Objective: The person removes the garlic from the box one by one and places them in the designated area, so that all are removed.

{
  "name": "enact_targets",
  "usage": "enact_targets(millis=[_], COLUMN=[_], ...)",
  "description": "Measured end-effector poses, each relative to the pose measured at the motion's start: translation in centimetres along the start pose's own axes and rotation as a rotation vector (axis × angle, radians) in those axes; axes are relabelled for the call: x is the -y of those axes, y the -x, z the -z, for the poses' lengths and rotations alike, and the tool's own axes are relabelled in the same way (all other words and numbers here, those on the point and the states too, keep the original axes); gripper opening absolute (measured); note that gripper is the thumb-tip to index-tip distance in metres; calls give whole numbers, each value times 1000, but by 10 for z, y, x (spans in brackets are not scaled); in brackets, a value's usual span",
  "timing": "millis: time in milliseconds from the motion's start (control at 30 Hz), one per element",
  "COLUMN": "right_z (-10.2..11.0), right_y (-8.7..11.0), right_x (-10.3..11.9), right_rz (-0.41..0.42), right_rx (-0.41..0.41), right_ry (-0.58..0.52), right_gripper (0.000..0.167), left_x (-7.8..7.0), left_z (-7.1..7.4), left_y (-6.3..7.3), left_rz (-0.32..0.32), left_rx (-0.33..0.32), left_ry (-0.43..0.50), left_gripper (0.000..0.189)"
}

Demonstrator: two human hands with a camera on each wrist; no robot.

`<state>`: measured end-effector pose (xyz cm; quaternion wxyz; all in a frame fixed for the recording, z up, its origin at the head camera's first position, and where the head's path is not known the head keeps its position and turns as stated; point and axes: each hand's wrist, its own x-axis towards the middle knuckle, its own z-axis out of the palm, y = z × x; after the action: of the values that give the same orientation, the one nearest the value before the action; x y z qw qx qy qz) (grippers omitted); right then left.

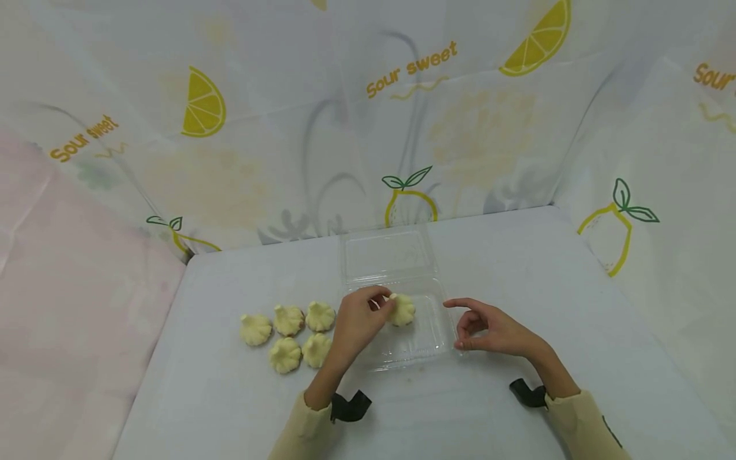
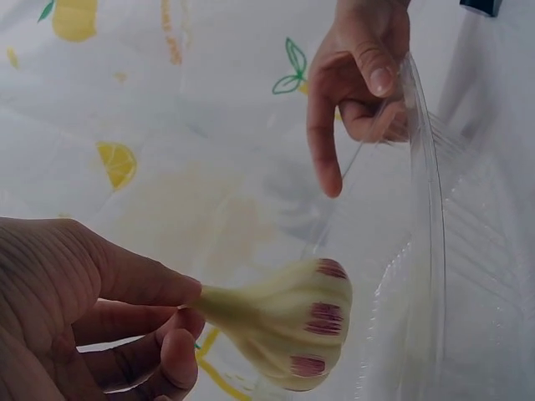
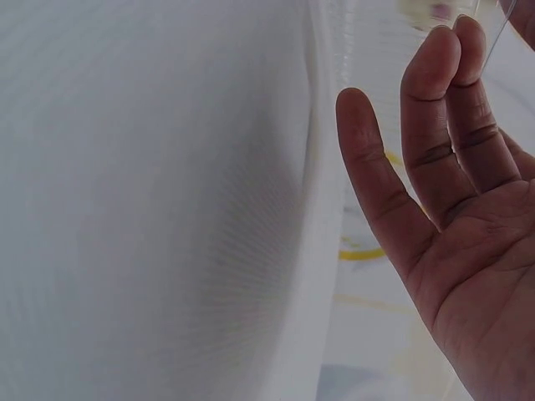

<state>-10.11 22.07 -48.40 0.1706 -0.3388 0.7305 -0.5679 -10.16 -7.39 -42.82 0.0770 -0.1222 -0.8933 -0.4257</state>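
My left hand [image 1: 362, 316] pinches a garlic bulb [image 1: 403, 310] by its stem, thumb against fingertips, over the base of a clear plastic clamshell box [image 1: 425, 345]. In the left wrist view the pale bulb [image 2: 292, 326] shows purple streaks around its bottom end. At the box's right side is my right hand [image 1: 489, 329], its index finger extended toward the box and its thumb by the front right corner. The right wrist view shows that hand's fingers [image 3: 430, 125] loosely bent, with a piece of the bulb behind the fingertips.
Several more garlic bulbs [image 1: 285, 355] lie in two rows on the white table [image 1: 201, 396], left of the box. The box's lid [image 1: 388, 255] is folded back toward the rear wall. Lemon-print cloth [image 1: 322, 140] hangs behind and on the sides. Black straps [image 1: 351, 406] sit at both wrists.
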Motion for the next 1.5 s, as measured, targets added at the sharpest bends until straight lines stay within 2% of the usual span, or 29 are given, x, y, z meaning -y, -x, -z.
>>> enact_targets(millis=[233,667,1067,1500], right_z=[0,-1,-1,-1], right_y=[0,1,1,1], right_x=[1,-1,-6,-5], right_rz=[4,-5,-1,-12], right_rx=[3,-7,-8,-9], right_ry=[-5,-5,13,8], right_gripper=[68,69,69,69], left_x=[0,5,14,21], left_z=[12,33,51,71], left_y=[2,8,12,18], left_rz=[-6,26,13,54], left_rx=[-8,-26,-68,-86], left_ry=[31,68,92,99], left_gripper=[8,9,10,11])
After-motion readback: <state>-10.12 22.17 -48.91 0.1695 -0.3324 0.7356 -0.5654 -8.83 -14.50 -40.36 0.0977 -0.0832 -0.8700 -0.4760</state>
